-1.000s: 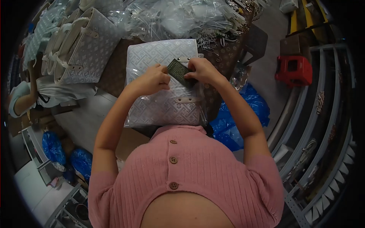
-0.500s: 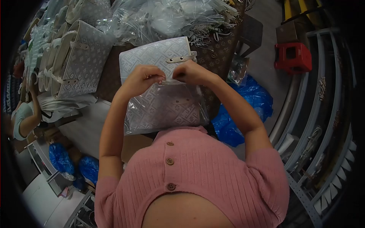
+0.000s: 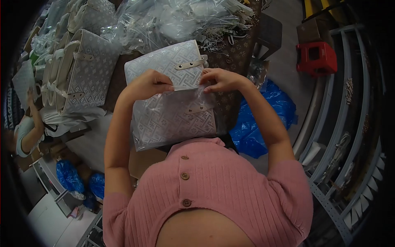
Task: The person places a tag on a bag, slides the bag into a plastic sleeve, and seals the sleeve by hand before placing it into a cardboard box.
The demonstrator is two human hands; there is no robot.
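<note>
A silver-white patterned handbag [image 3: 158, 59] lies in front of me, a strap tab with two studs near its upper right corner. Its lower part is inside a clear plastic bag [image 3: 175, 123] that reaches down to my shirt. My left hand [image 3: 149, 84] pinches the plastic bag's open edge at the left, thumb and fingers together. At the right end of the same edge, my right hand [image 3: 222, 80] grips the plastic between bent fingers. The edge is drawn straight between both hands across the handbag's middle.
Several similar handbags [image 3: 92, 61] stand at the left. Clear plastic bags [image 3: 177, 20] are heaped at the back, beside white cords [image 3: 216, 41]. A blue plastic sack [image 3: 263, 119] and red stool [image 3: 317, 59] are right. Another person's arm [image 3: 35, 123] shows far left.
My hands have moved apart, the right one going rightward, and the plastic edge between them is now stretched wider. At far left, the other person now holds up a pale patterned piece.
</note>
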